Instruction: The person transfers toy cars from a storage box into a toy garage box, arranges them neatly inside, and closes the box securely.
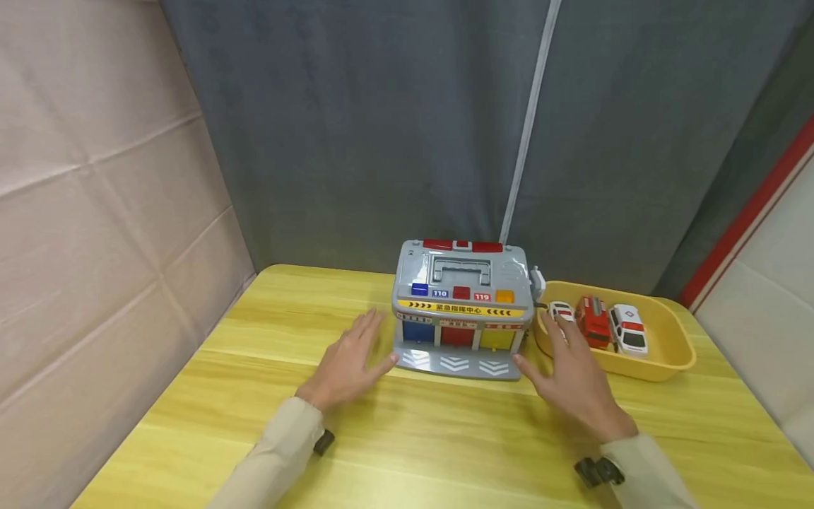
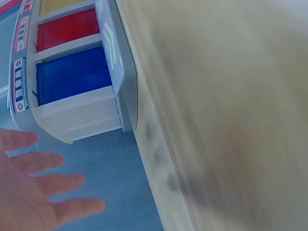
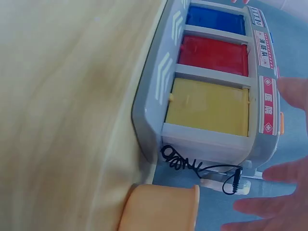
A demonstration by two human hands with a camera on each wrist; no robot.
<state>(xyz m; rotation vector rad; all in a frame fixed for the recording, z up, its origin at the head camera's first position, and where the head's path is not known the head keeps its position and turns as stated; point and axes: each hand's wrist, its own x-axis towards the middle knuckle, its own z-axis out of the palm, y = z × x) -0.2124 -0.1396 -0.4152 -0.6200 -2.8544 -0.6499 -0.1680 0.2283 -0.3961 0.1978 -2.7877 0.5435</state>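
A grey toy garage point(image 1: 462, 311) with a carry handle on its roof stands on the table, its blue, red and yellow doors all down. To its left is my left hand point(image 1: 346, 364), fingers spread and holding nothing. At the garage's right side my right hand point(image 1: 575, 378) is likewise spread, its thumb by the front ramp's corner. The left wrist view has my left fingers point(image 2: 62, 183) apart from the garage's wall. In the right wrist view, a white piece point(image 3: 226, 185) on a coiled black cord hangs at the garage's side; whether my right fingers touch anything is unclear.
A yellow tray point(image 1: 668, 346) sits right of the garage, close behind my right hand. It holds a red fire truck point(image 1: 593, 322), a white ambulance point(image 1: 628, 330) and a white car point(image 1: 561, 311). A grey curtain point(image 1: 381, 141) hangs behind the wooden table point(image 1: 432, 438).
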